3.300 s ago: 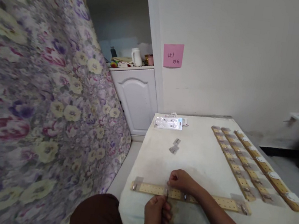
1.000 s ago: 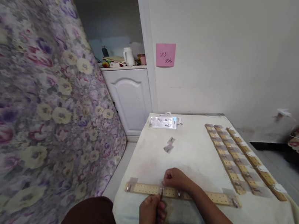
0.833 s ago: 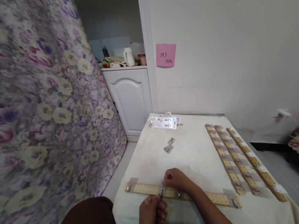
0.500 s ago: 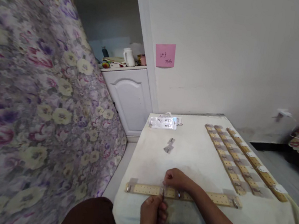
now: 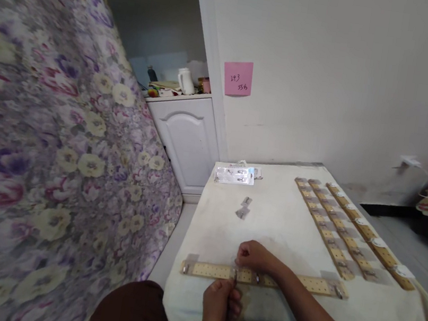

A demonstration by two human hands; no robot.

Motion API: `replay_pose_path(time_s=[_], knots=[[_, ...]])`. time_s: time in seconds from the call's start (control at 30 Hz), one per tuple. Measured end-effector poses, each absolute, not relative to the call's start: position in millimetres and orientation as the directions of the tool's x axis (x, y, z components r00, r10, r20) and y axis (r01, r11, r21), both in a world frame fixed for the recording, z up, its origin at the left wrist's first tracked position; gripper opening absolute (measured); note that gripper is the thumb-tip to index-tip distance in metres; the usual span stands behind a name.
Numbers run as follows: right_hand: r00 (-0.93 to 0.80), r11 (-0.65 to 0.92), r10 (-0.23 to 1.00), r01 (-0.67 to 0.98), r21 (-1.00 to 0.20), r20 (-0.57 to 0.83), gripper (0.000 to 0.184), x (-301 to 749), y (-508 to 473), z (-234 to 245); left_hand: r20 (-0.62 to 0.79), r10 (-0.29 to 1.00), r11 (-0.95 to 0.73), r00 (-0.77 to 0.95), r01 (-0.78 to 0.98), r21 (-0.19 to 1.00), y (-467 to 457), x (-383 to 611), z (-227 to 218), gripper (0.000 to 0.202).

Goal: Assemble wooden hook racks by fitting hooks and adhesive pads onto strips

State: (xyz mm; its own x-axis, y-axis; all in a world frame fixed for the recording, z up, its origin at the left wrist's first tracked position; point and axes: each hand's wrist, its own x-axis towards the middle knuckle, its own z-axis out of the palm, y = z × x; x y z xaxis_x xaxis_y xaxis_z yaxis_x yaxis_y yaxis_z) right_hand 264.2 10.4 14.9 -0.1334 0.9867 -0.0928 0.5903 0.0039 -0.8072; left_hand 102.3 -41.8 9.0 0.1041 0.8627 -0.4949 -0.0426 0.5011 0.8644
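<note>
A perforated wooden strip [image 5: 209, 271] lies crosswise near the table's front edge. Clear adhesive hooks with metal prongs sit on it, one at its left end [image 5: 185, 268], one right of the middle [image 5: 257, 278] and one at its right end [image 5: 338, 291]. Between the first two, a further clear hook [image 5: 236, 274] is at the strip between my hands. My left hand [image 5: 219, 296] is closed in a pinch on its lower end, in front of the strip. Just behind the strip, my right hand [image 5: 251, 254] is closed at its upper edge, fingertips partly hidden.
Two loose clear hooks [image 5: 244, 208] lie on the cream cloth-covered table [image 5: 212, 224]. Behind them is a clear blister pack [image 5: 234, 175]. Three wooden strips carrying hooks [image 5: 348, 231] stretch along the right side. A floral curtain [image 5: 77, 161] hangs at the left.
The view has shifted slightly. Both hands stay at the same hook on the strip, with no clear movement otherwise.
</note>
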Motion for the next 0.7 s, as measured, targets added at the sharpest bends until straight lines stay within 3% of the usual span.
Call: replay_pose_path(time_s=[0.7], knots=[[-0.080,-0.015,0.993,0.616,-0.788,-0.082,0.008,261.3,5.6,17.6,-0.491,0.863,0.496,0.116,-0.016,0.868,-41.0,100.9,3.6,0.029]])
